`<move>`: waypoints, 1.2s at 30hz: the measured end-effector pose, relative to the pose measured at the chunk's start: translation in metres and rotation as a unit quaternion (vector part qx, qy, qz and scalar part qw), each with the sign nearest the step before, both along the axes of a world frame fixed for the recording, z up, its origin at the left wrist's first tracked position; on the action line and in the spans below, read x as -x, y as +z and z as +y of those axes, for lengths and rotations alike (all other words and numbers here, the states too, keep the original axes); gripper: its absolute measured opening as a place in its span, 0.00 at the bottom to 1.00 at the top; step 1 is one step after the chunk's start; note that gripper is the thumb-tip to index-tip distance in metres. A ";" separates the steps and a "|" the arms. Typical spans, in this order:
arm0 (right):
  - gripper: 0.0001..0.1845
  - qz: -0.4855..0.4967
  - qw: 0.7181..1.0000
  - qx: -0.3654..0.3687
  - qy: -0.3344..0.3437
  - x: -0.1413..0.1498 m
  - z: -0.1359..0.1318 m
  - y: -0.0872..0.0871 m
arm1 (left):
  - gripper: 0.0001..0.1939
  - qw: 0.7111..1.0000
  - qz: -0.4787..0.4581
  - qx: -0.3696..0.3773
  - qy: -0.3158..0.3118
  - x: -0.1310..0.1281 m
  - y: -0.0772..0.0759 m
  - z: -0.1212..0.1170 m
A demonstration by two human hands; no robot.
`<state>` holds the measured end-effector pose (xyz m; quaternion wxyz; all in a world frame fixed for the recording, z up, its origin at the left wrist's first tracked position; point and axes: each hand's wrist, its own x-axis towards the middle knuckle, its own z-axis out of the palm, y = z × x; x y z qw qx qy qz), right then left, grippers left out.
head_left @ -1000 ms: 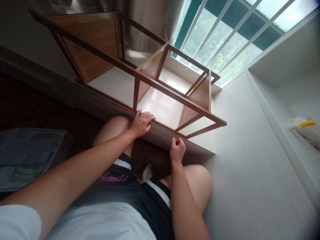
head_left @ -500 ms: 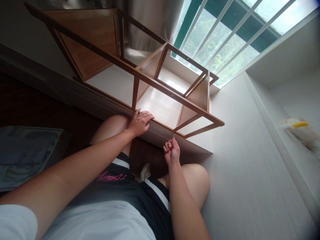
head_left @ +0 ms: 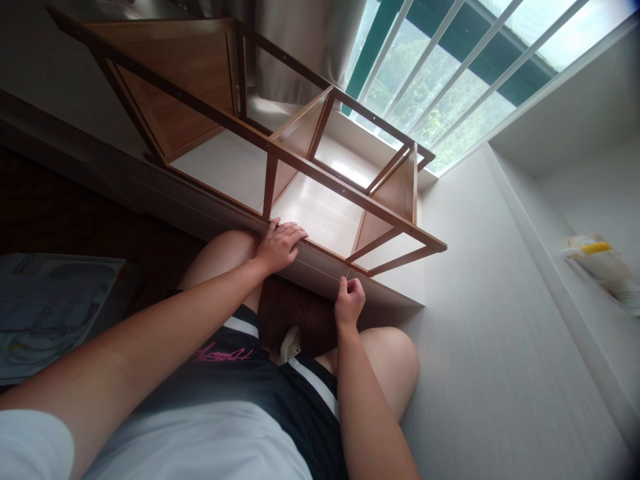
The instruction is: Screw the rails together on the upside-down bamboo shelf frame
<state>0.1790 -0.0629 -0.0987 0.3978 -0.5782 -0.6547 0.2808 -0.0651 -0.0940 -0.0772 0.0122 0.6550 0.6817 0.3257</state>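
A thin pale rod [head_left: 348, 273], pinched by the right hand [head_left: 349, 299], was apparently being turned; next, the open brown wooden frame [head_left: 310, 169] beneath the unclenched left hand [head_left: 281, 247] presumably needed bracing.

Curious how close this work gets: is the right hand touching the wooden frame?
Apart. The head view shows a gap between the right hand and the wooden frame; only a thin rod extends into it.

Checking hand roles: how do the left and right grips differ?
Left grip lies on the near lower rail of the wooden frame, fingers extended; right grip is curled, pinching a thin rod. Left grip is near an upright, right grip below the frame's right end. Both are bare hands.
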 end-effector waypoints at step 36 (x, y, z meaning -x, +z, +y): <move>0.21 0.031 0.996 0.071 0.048 0.001 0.012 0.010 | 0.22 1.000 0.001 0.011 0.003 -0.002 0.001 0.000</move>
